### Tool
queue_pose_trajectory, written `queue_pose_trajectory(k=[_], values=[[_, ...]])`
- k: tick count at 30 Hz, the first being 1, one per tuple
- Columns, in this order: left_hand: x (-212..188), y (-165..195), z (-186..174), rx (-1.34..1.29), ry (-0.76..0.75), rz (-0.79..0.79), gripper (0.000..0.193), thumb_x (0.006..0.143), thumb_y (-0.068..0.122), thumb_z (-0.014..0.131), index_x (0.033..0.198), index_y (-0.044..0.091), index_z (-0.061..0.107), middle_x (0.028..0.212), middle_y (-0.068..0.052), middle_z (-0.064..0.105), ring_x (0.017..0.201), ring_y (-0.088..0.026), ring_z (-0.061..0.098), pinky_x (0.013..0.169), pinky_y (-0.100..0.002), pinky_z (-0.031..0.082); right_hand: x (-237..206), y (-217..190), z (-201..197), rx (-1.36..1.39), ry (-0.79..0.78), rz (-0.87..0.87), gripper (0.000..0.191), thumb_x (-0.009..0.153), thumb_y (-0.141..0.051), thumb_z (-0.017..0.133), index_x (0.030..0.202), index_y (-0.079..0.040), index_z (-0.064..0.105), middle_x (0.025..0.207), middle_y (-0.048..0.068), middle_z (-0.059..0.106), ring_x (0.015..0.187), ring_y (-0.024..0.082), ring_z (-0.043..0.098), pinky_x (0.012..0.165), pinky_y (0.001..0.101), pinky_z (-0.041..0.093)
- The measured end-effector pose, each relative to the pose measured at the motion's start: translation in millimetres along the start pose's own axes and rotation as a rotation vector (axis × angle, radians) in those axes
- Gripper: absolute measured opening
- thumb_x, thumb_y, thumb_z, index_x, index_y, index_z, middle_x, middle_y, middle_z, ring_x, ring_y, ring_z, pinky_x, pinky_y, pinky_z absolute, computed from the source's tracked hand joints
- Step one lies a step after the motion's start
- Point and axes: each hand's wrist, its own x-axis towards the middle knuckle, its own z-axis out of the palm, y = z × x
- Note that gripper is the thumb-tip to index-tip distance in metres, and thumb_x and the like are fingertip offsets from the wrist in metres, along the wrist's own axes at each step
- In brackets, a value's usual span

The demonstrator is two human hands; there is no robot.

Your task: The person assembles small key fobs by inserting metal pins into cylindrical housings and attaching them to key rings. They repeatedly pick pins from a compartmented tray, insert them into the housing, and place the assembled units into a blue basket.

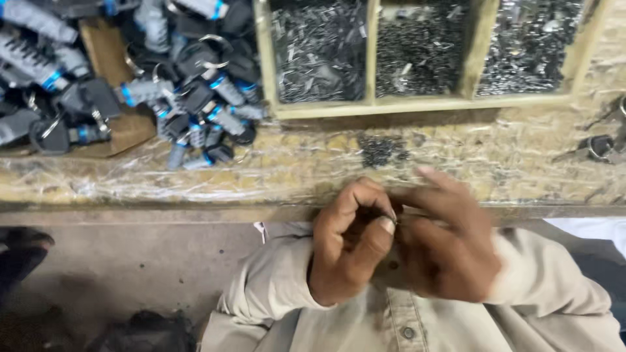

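Note:
My left hand (349, 244) and my right hand (447, 241) meet just below the bench's front edge, in front of my beige shirt. The left fingers curl around a small dark part that is mostly hidden; its thumb presses toward the right hand. My right hand is blurred, its fingertips pinching a tiny thin metal piece (395, 218) at the left thumb. A small heap of dark metal bits (381, 150) lies on the bench just above the hands.
A wooden tray (372, 104) with three compartments of small metal pieces stands at the back. A pile of grey and black lock cylinders with blue rings (189, 98) fills the left. Keys (596, 148) lie at the right edge. The bench top (261, 169) is wrapped in plastic film.

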Motion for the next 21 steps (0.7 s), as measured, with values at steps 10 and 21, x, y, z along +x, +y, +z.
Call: queue_pose_trajectory(k=[10, 21], values=[[-0.8, -1.7, 5.4, -0.062, 0.001, -0.151, 0.007, 0.107, 0.006, 0.060, 0.108, 0.001, 0.055, 0.096, -0.002, 0.053, 0.076, -0.003, 0.047, 0.070, -0.020, 0.042, 9.8, 5.6, -6.3, -0.175, -0.057, -0.282, 0.015, 0.089, 0.005, 0.068, 0.090, 0.018, 0.061, 0.092, 0.037, 0.068, 0.093, 0.045, 0.075, 0.089, 0.0602, 0.061], [-7.4, -12.3, 15.7, -0.038, 0.050, -0.128, 0.007, 0.104, 0.003, 0.062, 0.109, -0.001, 0.058, 0.106, -0.005, 0.057, 0.086, -0.006, 0.053, 0.074, -0.021, 0.046, 6.1, -3.8, 3.5, -0.130, 0.144, -0.101, 0.017, 0.086, 0.009, 0.073, 0.094, 0.018, 0.062, 0.094, 0.033, 0.069, 0.096, 0.041, 0.075, 0.091, 0.0559, 0.061]])
